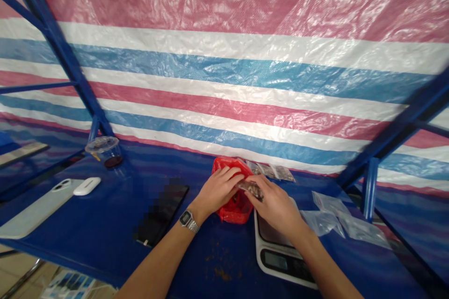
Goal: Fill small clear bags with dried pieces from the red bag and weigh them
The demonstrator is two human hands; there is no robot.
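Hand position: both hands meet at the frame centre, over a red bag (232, 212) standing on the blue table (105, 229).

1. Right hand (277, 205): enters from 5 o'clock. Its fingers are closed narrowly on a small packet (251, 189), clear with dark contents. The packet sits at the bag's mouth, at 2 o'clock of the bag.
2. Left hand (217, 190): enters from 7 o'clock and lies over the top of the red bag. Its fingers are bent and reach the near end of the small packet. Whether they pinch the packet or only rest on it cannot be told. A wristwatch (186, 219) is worn on this wrist.
3. Scale (278, 257): white, with a dark display, at 5 o'clock of the bag and partly under the right forearm.
4. Filled packets (275, 172): lying just behind the bag at 1 o'clock, against the striped tarpaulin (245, 56).
5. Empty clear bags (336, 217): at 3 o'clock, beside the scale.
6. Dark phone (163, 215): at 9 o'clock of the bag, near the left wrist.
7. Light phone (38, 210) and white case (87, 186): further out at 9 o'clock.
8. Plastic cup (104, 151): at 10 o'clock, by the blue frame post (59, 42).
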